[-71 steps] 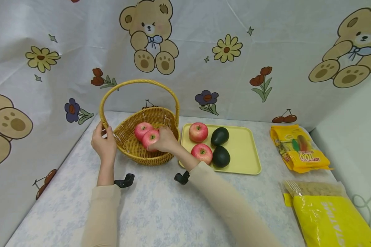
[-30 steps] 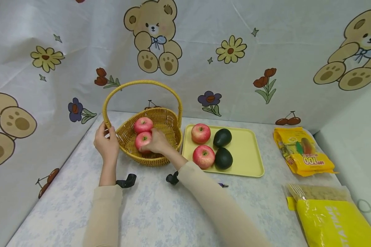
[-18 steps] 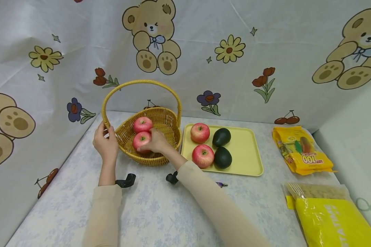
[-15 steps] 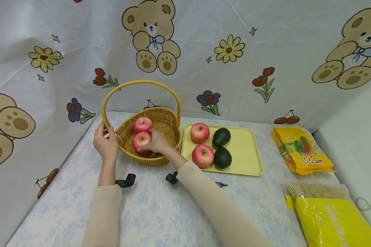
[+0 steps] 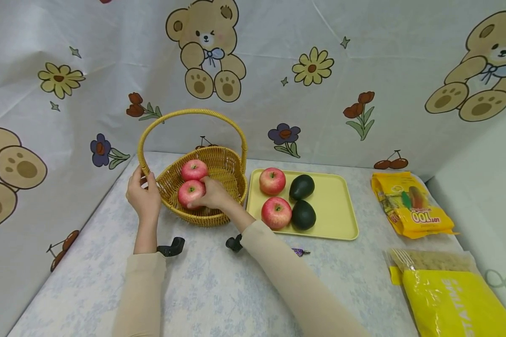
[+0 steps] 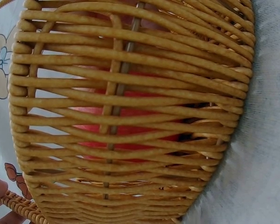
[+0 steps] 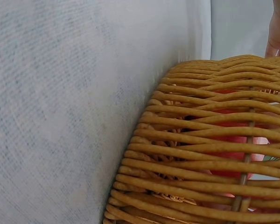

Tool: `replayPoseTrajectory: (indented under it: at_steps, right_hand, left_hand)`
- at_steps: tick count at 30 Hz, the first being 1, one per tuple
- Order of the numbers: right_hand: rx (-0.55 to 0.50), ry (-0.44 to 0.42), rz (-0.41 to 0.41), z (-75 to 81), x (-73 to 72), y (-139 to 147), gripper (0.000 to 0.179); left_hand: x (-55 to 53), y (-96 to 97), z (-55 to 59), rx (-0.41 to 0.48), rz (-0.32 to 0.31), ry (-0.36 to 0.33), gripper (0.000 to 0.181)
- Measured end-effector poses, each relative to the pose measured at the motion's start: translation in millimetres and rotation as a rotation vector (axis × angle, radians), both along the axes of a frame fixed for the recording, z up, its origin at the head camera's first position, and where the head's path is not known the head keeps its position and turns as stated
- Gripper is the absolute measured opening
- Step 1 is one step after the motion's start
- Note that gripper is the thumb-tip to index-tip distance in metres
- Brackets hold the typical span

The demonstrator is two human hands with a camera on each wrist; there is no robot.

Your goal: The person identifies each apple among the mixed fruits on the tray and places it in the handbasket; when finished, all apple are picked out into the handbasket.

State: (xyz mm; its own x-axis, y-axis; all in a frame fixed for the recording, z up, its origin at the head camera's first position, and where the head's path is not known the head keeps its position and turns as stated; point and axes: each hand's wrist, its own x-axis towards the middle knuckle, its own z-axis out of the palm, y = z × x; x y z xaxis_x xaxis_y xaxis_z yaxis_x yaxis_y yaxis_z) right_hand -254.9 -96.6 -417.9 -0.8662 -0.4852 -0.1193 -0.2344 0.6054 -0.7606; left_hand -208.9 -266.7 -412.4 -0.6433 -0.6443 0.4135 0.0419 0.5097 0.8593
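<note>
In the head view my left hand (image 5: 144, 195) grips the foot of the handle on a yellow wicker basket (image 5: 194, 218). Its fingers also show round that handle at the lower left of the left wrist view. My right hand (image 5: 214, 195) reaches inside the basket and holds the near red apple (image 5: 190, 193) from its right side, thumb in front and fingers behind. A second apple (image 5: 194, 169) lies just behind it in the basket. Both wrist views show mostly the woven wall (image 6: 130, 112), with red apple skin behind the gaps.
Right of the basket, a yellow tray (image 5: 333, 206) holds two apples (image 5: 276, 213) and two dark avocados (image 5: 303, 215). Farther right lie an orange-yellow packet (image 5: 411, 203) and a yellow bag (image 5: 455, 299). A small purple item (image 5: 299, 252) is partly behind the right sleeve.
My right hand has moved left inside the basket with the near apple, and in the last half second that apple shifted slightly farther left. My left hand stays on the handle.
</note>
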Motion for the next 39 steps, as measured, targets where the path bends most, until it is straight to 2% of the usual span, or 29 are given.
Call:
replayPoseTrajectory:
  at_steps: [10, 20, 24, 31, 39]
  right_hand:
    - [0.008, 0.005, 0.002, 0.4, 1.8, 1.1, 0.091]
    - [0.017, 0.103, 0.011, 6.4, 8.4, 6.4, 0.086]
    - [-0.028, 0.157, -0.001, 17.3, 18.5, 12.0, 0.083]
    - [-0.141, 0.251, 0.031, 44.7, 46.0, 37.9, 0.08]
    - [-0.276, 0.251, 0.014, 61.8, 70.4, 78.9, 0.08]
  left_hand:
    - [-0.1, 0.6, -2.1, 0.002, 0.002, -0.011, 0.036]
    - [-0.4, 1.4, -2.6, 0.001, 0.0, -0.024, 0.036]
    - [-0.7, 1.3, -2.2, -0.008, -0.003, -0.019, 0.036]
    - [-1.3, -0.1, -2.1, -0.004, 0.001, -0.018, 0.035]
    - [-0.9, -0.2, 0.0, 0.001, 0.006, -0.022, 0.035]
